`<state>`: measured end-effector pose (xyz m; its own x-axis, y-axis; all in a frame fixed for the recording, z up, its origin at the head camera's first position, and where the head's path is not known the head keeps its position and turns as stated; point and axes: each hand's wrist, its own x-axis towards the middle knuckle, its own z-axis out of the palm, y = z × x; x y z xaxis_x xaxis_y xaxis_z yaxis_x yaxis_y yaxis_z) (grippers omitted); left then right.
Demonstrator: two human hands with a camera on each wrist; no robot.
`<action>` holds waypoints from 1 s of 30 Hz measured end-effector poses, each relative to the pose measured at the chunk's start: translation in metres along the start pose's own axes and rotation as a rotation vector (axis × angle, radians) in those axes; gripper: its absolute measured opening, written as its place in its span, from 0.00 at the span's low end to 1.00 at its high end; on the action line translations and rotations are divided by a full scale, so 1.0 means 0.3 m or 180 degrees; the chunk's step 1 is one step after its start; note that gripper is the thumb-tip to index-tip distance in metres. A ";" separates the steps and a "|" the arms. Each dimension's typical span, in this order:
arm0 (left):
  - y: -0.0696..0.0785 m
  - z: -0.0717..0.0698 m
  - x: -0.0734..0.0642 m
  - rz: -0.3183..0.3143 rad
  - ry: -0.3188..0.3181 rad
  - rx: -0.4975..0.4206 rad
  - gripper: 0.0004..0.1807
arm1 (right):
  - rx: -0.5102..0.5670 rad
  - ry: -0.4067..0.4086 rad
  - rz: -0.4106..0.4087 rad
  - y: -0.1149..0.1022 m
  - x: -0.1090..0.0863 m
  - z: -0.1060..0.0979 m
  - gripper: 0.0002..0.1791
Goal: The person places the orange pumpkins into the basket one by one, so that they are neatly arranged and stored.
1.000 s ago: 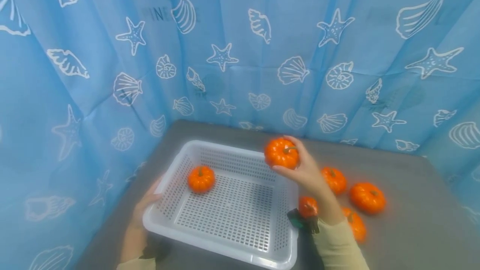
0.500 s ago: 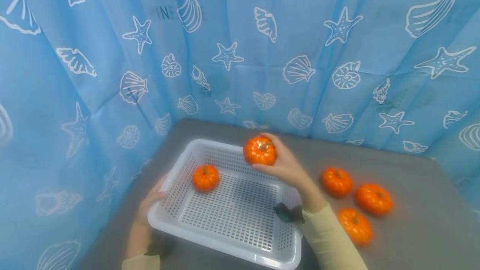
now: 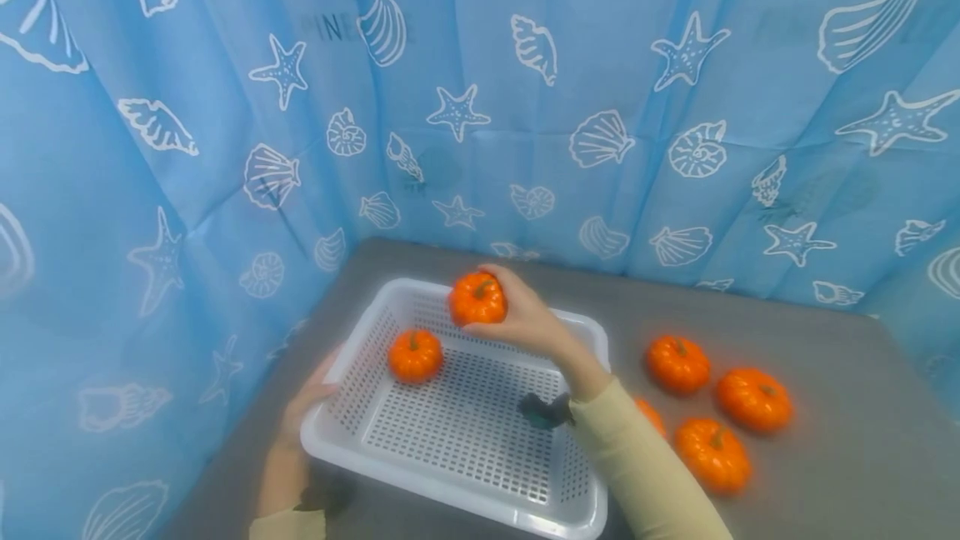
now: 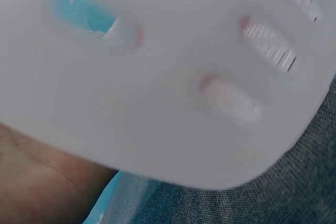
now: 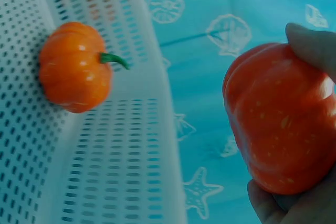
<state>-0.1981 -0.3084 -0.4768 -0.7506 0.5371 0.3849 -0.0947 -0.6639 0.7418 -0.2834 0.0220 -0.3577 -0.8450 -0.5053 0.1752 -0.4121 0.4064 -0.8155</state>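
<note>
My right hand (image 3: 525, 319) grips an orange ribbed toy pumpkin (image 3: 477, 298), thumb below and fingers over the top. It holds the pumpkin over the far side of a white perforated plastic basket (image 3: 442, 490). Another pumpkin (image 3: 416, 357) sits inside, near the basket's left end; its green stem shows in the right wrist view. At the basket's left rim, my left hand (image 3: 311, 398) holds on, thumb at the rim and the other fingers mostly hidden outside. The left wrist view shows that palm (image 4: 47, 182) close against the slotted wall (image 4: 131, 98).
On the grey table (image 3: 825, 482), to the basket's right, lie several more pumpkins (image 3: 712, 454); one (image 3: 651, 417) is partly covered by the right sleeve (image 3: 637, 465). A blue shell-patterned curtain (image 3: 480, 107) hangs behind the table and along its left. A dark blurred piece (image 3: 543, 411) is at the right wrist.
My right hand has carried its pumpkin leftward, from the basket's right corner to over its far side, close to the pumpkin inside. The left hand keeps its hold on the rim.
</note>
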 end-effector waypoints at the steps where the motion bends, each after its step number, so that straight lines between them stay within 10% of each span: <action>1: 0.000 0.000 0.000 -0.0008 0.0035 0.0030 0.38 | -0.0060 -0.0016 0.0038 0.003 0.004 0.009 0.47; 19: 0.007 0.014 0.008 -0.0042 -0.0087 -0.0056 0.37 | -0.0251 -0.0439 0.0342 0.075 0.022 0.113 0.51; 30: 0.018 0.026 0.002 -0.0132 0.0296 0.0339 0.37 | -0.0432 -0.0811 0.0261 0.110 0.022 0.146 0.43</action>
<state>-0.1940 -0.3076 -0.4681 -0.8053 0.5090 0.3038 -0.0606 -0.5805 0.8120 -0.2877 -0.0013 -0.4077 -0.7716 -0.6344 -0.0463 -0.4023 0.5432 -0.7370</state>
